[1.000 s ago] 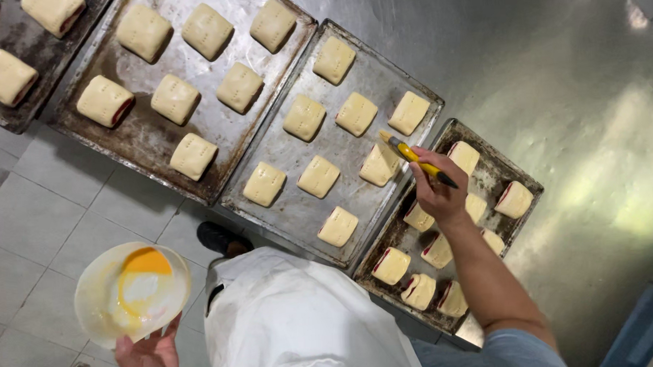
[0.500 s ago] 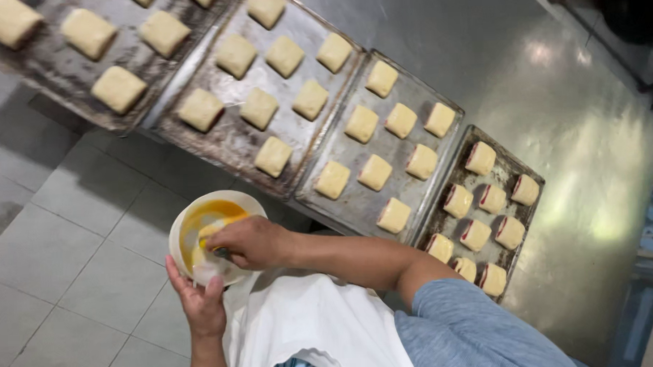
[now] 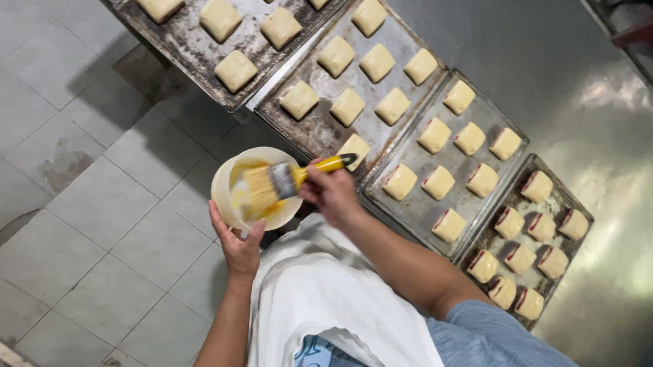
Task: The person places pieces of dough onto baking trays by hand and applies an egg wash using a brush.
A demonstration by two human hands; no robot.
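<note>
On the far left I see grey floor tiles [image 3: 74, 207], stained in places. Moving right, my left hand [image 3: 238, 244] cups a pale round bowl [image 3: 225, 183] from below, fingers curled up around its rim; the palm is hidden behind the bowl. Yellow liquid lies inside, though the brush head covers most of it. My right hand [image 3: 332, 193] is closed around the yellow handle of a pastry brush [image 3: 286, 179], whose bristles lie over the bowl; I cannot tell whether they touch the liquid. A white apron [image 3: 330, 299] covers my front below. Above and to the right, four dark metal baking trays [image 3: 414, 202] sit edge to edge on the steel worktop [image 3: 591, 87], the leftmost cut off by the top edge. Each carries rows of pale square dough pieces [image 3: 438, 181]; those on the rightmost tray show reddish edges.
</note>
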